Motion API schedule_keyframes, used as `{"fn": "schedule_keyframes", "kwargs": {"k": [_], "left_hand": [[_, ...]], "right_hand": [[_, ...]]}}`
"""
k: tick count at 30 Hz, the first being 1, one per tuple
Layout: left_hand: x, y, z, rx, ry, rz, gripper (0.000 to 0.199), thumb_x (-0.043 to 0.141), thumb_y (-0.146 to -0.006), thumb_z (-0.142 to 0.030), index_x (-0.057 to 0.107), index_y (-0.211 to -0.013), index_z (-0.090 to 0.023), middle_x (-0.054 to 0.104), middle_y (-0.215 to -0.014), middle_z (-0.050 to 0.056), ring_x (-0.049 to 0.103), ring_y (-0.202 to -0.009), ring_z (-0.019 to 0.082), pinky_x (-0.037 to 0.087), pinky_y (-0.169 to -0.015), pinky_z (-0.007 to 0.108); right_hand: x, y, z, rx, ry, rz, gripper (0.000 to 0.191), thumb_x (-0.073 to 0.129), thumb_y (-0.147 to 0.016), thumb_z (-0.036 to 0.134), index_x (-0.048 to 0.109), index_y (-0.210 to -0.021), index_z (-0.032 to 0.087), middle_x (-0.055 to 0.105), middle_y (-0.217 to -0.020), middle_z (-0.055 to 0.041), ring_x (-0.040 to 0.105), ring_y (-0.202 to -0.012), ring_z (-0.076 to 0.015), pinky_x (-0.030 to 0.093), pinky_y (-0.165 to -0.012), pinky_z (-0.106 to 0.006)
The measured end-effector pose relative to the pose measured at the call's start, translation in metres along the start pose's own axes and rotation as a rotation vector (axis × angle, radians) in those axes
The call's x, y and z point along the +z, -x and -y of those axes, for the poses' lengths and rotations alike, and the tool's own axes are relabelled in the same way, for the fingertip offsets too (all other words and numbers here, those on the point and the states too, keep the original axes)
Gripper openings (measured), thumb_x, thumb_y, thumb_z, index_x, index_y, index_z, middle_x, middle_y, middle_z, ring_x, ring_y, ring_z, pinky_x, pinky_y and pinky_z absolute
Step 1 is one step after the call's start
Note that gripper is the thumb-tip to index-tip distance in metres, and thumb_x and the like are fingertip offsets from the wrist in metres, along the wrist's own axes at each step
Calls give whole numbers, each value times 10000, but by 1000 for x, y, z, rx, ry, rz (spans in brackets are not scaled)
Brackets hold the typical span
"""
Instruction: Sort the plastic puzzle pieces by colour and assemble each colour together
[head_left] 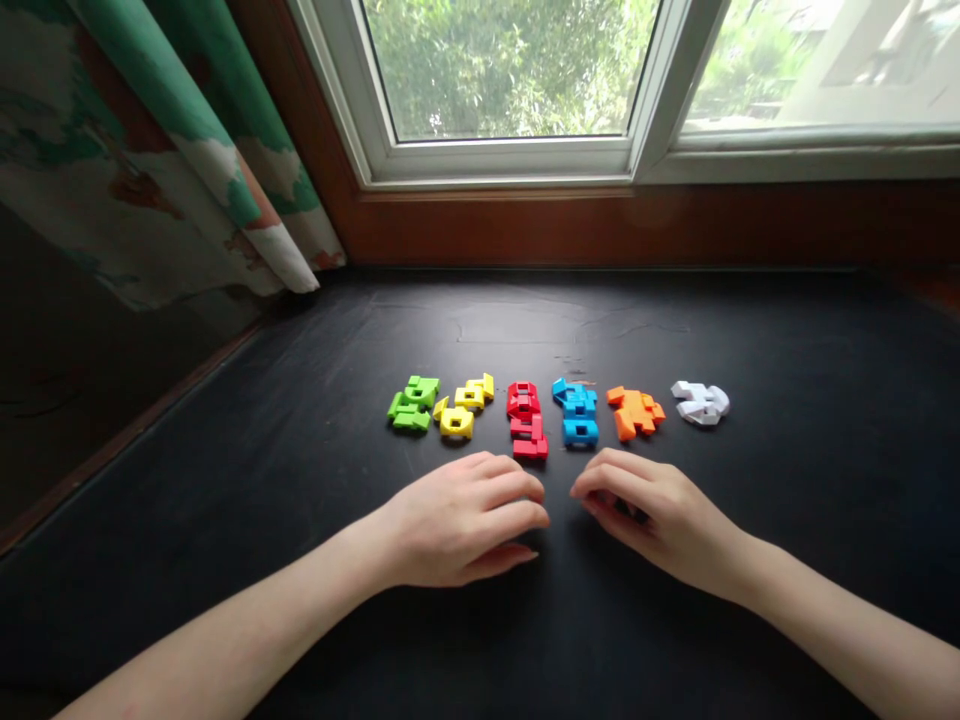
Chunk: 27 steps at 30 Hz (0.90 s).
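Six colours are set in one row on the tabletop (832, 400), apparently to be reached separately: green pieces (411, 416), yellow pieces (470, 399), red pieces (523, 406), blue pieces (579, 409), orange pieces (636, 412), white pieces (699, 404). The left hand (466, 515) is held loosely spread; whether anything is gripped by curled fingers (621, 478) of the right hand (664, 508) cannot be told. Room is left at both sides; behind, movement is limited by the wooden sill (495, 228).

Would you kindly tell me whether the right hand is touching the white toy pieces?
Apart: the head view shows black tabletop between the right hand and the white toy pieces.
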<state>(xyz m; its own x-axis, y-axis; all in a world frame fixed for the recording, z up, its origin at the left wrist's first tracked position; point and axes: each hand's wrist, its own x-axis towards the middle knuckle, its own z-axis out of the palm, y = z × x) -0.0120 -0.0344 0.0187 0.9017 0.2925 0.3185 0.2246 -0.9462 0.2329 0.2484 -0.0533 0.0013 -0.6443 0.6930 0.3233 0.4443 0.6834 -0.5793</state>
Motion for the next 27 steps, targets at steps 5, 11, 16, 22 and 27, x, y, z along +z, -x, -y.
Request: {"fn": "schedule_keyframes", "kwargs": {"k": [5,11,16,22,27], "left_hand": [[2,1,4,-14,21,37,177,530,-968,-250,611,-1090,-152,685,-1146,98,620,-1016,221,493,-907,337],[1,2,6,-34,45,64,162,528,-967,-238,620,-1073,-155,694,-1132,85,626,-1013,223,496,-907,338],[0,3,5,-33,46,63,158,527,-965,-236,626,-1063,-161,696,-1134,81,626,-1011,223,499,-900,337],[3,1,3,0,43,30,166,506,-966,-200,629,-1070,-163,709,-1102,82,633,-981,204,499,-893,319],[8,-1,0,54,52,-21,185,482,-967,-161,628,-1080,-157,723,-1080,75,631,-965,194,495,-885,312]], "right_hand": [[0,0,-4,44,36,42,119,491,-967,143,586,-1003,206,634,-952,-58,619,-837,-174,490,-718,-261],[-5,-1,-5,99,53,110,107,513,-957,150,599,-991,205,628,-974,-51,622,-850,-179,493,-730,-270],[-13,-2,0,173,33,165,122,558,-925,138,624,-999,210,624,-980,-42,622,-841,-173,499,-735,-270],[-35,-3,-3,197,-18,171,89,566,-938,218,643,-982,209,676,-929,-31,642,-813,-172,515,-728,-276],[-79,8,-34,306,209,-182,251,570,-927,419,662,-1040,215,702,-1015,-84,668,-911,-263,540,-813,-390]]}}
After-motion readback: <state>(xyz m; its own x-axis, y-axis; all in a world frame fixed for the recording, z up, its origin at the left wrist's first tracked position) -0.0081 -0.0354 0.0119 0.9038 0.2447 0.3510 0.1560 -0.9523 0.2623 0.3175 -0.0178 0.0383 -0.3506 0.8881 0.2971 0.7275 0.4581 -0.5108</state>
